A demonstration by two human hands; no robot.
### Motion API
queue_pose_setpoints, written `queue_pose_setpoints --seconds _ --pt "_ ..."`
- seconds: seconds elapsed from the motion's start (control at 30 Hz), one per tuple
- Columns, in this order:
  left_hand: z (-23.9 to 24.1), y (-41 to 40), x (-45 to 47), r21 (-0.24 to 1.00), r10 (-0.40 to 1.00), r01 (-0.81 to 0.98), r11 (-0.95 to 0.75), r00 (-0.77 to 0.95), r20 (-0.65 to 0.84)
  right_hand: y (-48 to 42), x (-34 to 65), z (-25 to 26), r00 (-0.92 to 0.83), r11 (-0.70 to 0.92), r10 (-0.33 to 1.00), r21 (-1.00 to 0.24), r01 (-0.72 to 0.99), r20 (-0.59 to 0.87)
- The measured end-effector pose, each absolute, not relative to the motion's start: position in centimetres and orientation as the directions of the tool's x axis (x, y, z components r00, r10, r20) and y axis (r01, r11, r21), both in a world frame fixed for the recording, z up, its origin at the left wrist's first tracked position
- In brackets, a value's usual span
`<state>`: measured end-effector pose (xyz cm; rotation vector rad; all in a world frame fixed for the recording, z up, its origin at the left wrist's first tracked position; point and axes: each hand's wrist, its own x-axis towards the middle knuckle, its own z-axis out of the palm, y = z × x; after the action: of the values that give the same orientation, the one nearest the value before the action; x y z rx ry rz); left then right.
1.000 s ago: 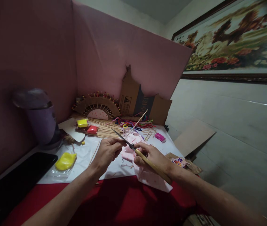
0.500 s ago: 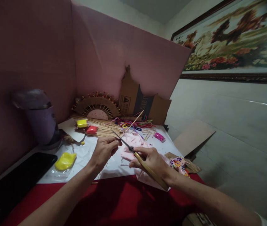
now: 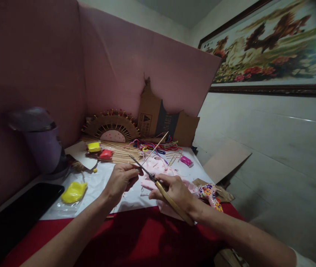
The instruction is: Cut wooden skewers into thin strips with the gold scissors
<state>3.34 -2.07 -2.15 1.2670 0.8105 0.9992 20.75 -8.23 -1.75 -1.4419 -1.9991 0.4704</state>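
Note:
My left hand [image 3: 123,181] pinches the lower end of a thin wooden stick [image 3: 157,146], which slants up to the right. My right hand [image 3: 176,193] is wrapped round the yellowish handles of a pair of scissors [image 3: 167,195]. The dark blades point up and left, meeting the stick close to my left fingertips; whether they are parted there I cannot make out. Beneath both hands lies pink dotted cloth [image 3: 155,167] on a white sheet [image 3: 102,185]. Behind it are many loose sticks [image 3: 121,154] and a bundle of coloured cords [image 3: 169,144].
A cardboard fan shape with sticks [image 3: 110,124] leans at the back beside torn cardboard [image 3: 149,115]. On the left are a purple cup [image 3: 45,148], a black phone [image 3: 27,204] and yellow clay [image 3: 74,192]. Red clay [image 3: 106,154] and a magenta packet [image 3: 186,161] lie farther back.
The whole view has shifted slightly, so things appear a little farther left. Both hands keep the same hold on the stick and the scissors.

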Motion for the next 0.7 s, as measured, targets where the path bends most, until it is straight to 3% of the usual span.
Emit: queue_pose_setpoints --seconds 0.33,0.5,0.6,0.7 --pt "-2.4 -1.7 3.6 0.994 0.946 -0.095 -0.054 0.314 0.082 -7.8 20.3 -1.9 -0.163 0.29 0.951 -0.571 0.768 0.264" --pt "-2.3 -0.1 2.3 0.964 0.963 -0.024 -0.263 0.059 0.264 -7.1 20.8 -0.1 -0.155 0.191 0.982 -0.516 0.835 0.112" --pt "-2.3 0.7 1.6 0.965 0.966 -0.03 -0.26 0.009 0.26 -6.4 21.3 -0.4 -0.036 0.047 0.999 -0.419 0.907 0.035" --pt "-2.4 0.5 1.7 0.951 0.949 0.01 -0.31 0.052 0.309 -5.6 21.8 -2.1 0.052 -0.036 0.997 -0.285 0.958 0.049"
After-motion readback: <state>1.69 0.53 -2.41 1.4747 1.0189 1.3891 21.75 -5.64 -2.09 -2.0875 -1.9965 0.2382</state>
